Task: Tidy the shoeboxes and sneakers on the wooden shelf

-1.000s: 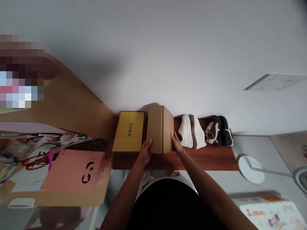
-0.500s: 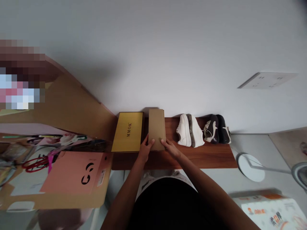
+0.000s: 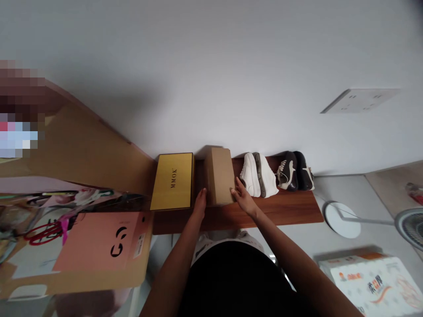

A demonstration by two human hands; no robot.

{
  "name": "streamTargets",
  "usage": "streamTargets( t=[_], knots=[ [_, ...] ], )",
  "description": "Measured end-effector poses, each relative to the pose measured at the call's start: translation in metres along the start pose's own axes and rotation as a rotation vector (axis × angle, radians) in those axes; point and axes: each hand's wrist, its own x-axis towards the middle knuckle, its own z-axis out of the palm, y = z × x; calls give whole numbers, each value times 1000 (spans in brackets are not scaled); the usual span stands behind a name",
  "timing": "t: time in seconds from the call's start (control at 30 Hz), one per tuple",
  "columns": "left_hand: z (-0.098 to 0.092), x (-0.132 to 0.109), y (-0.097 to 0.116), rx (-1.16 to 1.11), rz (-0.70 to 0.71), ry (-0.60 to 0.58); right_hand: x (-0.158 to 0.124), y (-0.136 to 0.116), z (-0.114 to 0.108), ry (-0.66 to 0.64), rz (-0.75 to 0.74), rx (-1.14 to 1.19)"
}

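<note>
A plain brown cardboard box (image 3: 223, 176) stands on the dark wooden bench, turned or tilted so its left side shows. My right hand (image 3: 243, 197) is at its near right edge, the thumb against the cardboard and the fingers along the side, partly hidden. On the opposite side, my left hand (image 3: 200, 203) has its fingers stretched out close to the box's left face; whether they touch it I cannot tell. Left of this hand lies a yellow MMOK box (image 3: 173, 181). White sneakers (image 3: 259, 175) sit just right of my right hand, with dark shoes (image 3: 295, 171) beyond them.
The bench (image 3: 284, 209) runs along a pale wall with a socket plate (image 3: 361, 100). On the left is a large open carton with a pink box (image 3: 99, 240) and loose items. A lamp base (image 3: 343, 219), a fan (image 3: 411, 226) and a white printed package (image 3: 373, 281) are at right.
The cardboard box has shifted right and now shows its left side. My right hand has moved right with it. My left hand's fingers have come off the box's top.
</note>
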Motion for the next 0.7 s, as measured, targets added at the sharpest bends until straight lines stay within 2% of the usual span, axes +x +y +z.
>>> streamTargets(
  t=[0.1, 0.2, 0.3, 0.37, 0.43, 0.57, 0.7],
  knots=[
    [5, 3, -10, -63, -171, 15, 0, 8, -21, 47, -69, -123],
    [5, -1, -13, -193, -286, -77, 0, 12, -37, 93, -136, -220],
    [-1, -10, -9, -264, -241, -142, -1, 11, -47, 131, -140, -264],
    [-6, -17, -4, -267, -207, -137, -1, 7, -51, 148, -83, -278],
    [-8, -22, 2, -242, -158, -92, 0, 2, -50, 103, 6, -265],
    [-4, -23, 14, -138, 2, 24, 6, -2, -43, -92, 139, -159],
    [0, -16, 18, -20, 70, 99, 19, 5, -36, -105, 289, -157]
  ],
)
